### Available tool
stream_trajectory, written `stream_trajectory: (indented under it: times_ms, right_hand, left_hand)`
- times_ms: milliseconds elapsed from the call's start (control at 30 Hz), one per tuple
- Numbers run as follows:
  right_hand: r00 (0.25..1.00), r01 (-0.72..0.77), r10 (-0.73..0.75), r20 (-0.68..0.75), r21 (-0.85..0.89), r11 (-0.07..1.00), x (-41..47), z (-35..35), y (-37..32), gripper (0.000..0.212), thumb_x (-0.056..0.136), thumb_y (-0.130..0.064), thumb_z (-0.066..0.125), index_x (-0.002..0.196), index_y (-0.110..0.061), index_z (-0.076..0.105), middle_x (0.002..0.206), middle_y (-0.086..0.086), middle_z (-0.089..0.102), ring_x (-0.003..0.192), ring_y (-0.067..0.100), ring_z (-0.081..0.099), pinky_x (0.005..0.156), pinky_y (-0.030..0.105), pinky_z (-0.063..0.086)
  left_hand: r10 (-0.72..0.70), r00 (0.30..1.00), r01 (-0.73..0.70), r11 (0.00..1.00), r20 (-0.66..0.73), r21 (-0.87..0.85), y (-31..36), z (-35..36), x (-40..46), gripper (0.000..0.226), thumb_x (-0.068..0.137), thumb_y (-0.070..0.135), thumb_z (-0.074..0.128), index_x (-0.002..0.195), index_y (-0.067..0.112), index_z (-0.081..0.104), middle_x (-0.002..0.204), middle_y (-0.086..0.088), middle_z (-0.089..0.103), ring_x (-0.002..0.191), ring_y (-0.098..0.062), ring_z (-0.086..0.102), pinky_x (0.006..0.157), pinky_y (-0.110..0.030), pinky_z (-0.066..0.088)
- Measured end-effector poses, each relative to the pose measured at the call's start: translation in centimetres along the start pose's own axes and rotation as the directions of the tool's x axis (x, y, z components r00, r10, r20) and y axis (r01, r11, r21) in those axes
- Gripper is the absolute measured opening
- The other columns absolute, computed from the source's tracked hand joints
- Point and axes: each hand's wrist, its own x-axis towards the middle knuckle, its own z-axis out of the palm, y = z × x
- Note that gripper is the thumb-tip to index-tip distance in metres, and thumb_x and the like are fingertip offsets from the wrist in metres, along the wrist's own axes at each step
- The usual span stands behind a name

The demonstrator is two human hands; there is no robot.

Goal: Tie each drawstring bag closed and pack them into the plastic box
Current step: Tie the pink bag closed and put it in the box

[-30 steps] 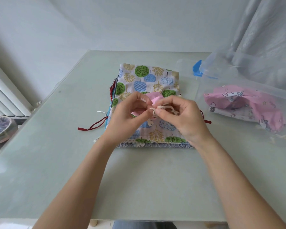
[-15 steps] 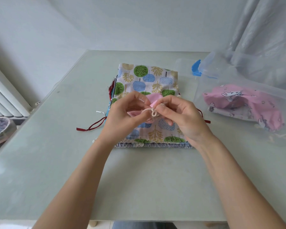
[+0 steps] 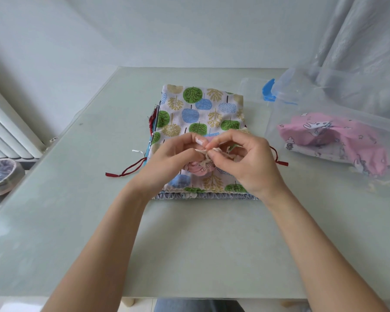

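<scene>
Centre frame: pink drawstring bag [image 3: 197,168] atop tree-print stack | left hand [image 3: 167,158], right hand [image 3: 245,163] both pinching its cream cord [image 3: 208,152] | soft, light, cord slippery; hold near knot | plastic box [image 3: 302,91] right

A white radiator [image 3: 7,131] stands above a lined bin [image 3: 0,176], left of the table [image 3: 77,221].

Both hands, left [image 3: 167,162] and right [image 3: 245,163], pinch a cream cord [image 3: 206,154] over the bag stack [image 3: 200,113]; box [image 3: 338,131] at three o'clock.
</scene>
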Motion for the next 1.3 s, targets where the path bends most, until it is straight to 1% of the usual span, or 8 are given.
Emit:
stream_trajectory:
  times_ms: [133, 233, 433, 600, 800, 1067, 1133, 1300]
  right_hand:
    - [0.96, 0.231, -0.275, -0.057, -0.396, 0.889, -0.1, 0.4, -0.2, 0.013, 0.077, -0.005, 0.066, 0.087, -0.012, 0.068, 0.08, -0.004, 0.067, 0.069, 0.014, 0.059, 0.065, 0.032, 0.051]
    - [0.907, 0.274, -0.403, -0.122, -0.554, 0.786, -0.2, 0.7, -0.4, 0.01, 0.077, -0.005, 0.065, 0.085, -0.009, 0.065, 0.079, -0.006, 0.066, 0.069, 0.013, 0.059, 0.063, 0.03, 0.05]
    - [0.862, 0.369, -0.482, -0.155, -0.458, 0.809, 0.0, -0.1, 0.5, 0.008, 0.082, -0.007, 0.071, 0.084, -0.002, 0.066, 0.081, 0.003, 0.069, 0.072, 0.02, 0.064, 0.063, 0.039, 0.053]
    - [0.847, 0.432, -0.517, -0.128, -0.402, 0.807, 0.1, -0.3, 0.7, 0.006, 0.081, -0.003, 0.071, 0.08, 0.001, 0.067, 0.081, 0.007, 0.069, 0.076, 0.023, 0.066, 0.067, 0.039, 0.054]
    - [0.863, 0.455, -0.497, -0.086, -0.293, 0.841, 0.2, -0.6, 1.2, 0.007, 0.078, 0.0, 0.074, 0.076, 0.003, 0.068, 0.082, 0.009, 0.069, 0.081, 0.02, 0.067, 0.074, 0.036, 0.055]
    - [0.966, 0.229, -0.242, -0.09, -0.134, 0.964, 0.2, -0.9, 1.4, 0.01, 0.083, -0.009, 0.068, 0.086, -0.01, 0.059, 0.101, 0.001, 0.067, 0.092, 0.009, 0.068, 0.082, 0.024, 0.053]
    - [0.971, 0.204, -0.225, -0.083, -0.206, 0.957, 0.3, -1.3, 1.7, 0.01, 0.085, -0.016, 0.066, 0.086, -0.01, 0.058, 0.109, 0.003, 0.066, 0.1, 0.011, 0.065, 0.088, 0.028, 0.051]
    - [0.98, 0.176, -0.196, -0.034, -0.317, 0.932, 0.6, -2.3, 1.9, 0.014, 0.089, -0.023, 0.06, 0.085, -0.01, 0.056, 0.121, 0.003, 0.062, 0.115, 0.013, 0.057, 0.099, 0.029, 0.043]
  left_hand:
    - [0.011, 0.999, -0.009, 0.998, -0.032, 0.061, -0.1, 0.1, 0.0, 0.012, 0.078, 0.011, 0.055, 0.088, 0.014, 0.061, 0.075, 0.004, 0.066, 0.073, -0.01, 0.063, 0.072, -0.022, 0.052]
    - [0.037, 0.998, -0.034, 0.997, -0.051, 0.07, -0.1, 0.0, 0.0, 0.015, 0.079, 0.012, 0.059, 0.094, 0.013, 0.064, 0.084, -0.004, 0.066, 0.081, -0.017, 0.062, 0.081, -0.031, 0.05]
    - [0.052, 0.993, -0.045, 0.997, -0.105, 0.063, 0.0, 0.1, 0.0, 0.016, 0.091, 0.022, 0.058, 0.101, 0.019, 0.069, 0.087, -0.004, 0.065, 0.083, -0.014, 0.06, 0.079, -0.023, 0.051]
    - [0.08, 0.995, -0.073, 0.992, -0.062, 0.104, 0.0, 0.1, -0.1, 0.008, 0.087, 0.023, 0.06, 0.089, 0.02, 0.068, 0.084, -0.002, 0.066, 0.081, -0.017, 0.059, 0.083, -0.038, 0.048]
    - [0.095, 0.993, -0.085, 0.988, -0.073, 0.132, -0.1, 0.0, -0.1, 0.009, 0.09, 0.022, 0.059, 0.086, 0.016, 0.064, 0.081, -0.004, 0.065, 0.075, -0.017, 0.057, 0.077, -0.035, 0.047]
    - [0.186, 0.967, -0.117, 0.931, -0.174, 0.347, -0.1, -0.6, -0.1, 0.011, 0.088, 0.027, 0.059, 0.08, 0.021, 0.061, 0.069, 0.013, 0.059, 0.064, -0.003, 0.056, 0.065, -0.021, 0.048]
    - [0.256, 0.948, -0.129, 0.853, -0.19, 0.505, -0.2, -0.9, -0.2, 0.012, 0.091, 0.027, 0.056, 0.08, 0.026, 0.058, 0.069, 0.018, 0.059, 0.064, 0.002, 0.055, 0.064, -0.015, 0.045]
    - [0.573, 0.807, -0.142, 0.42, -0.141, 0.897, 0.0, -1.4, -0.5, 0.014, 0.09, 0.028, 0.055, 0.087, 0.017, 0.063, 0.08, 0.015, 0.06, 0.065, 0.017, 0.046, 0.051, -0.011, 0.032]
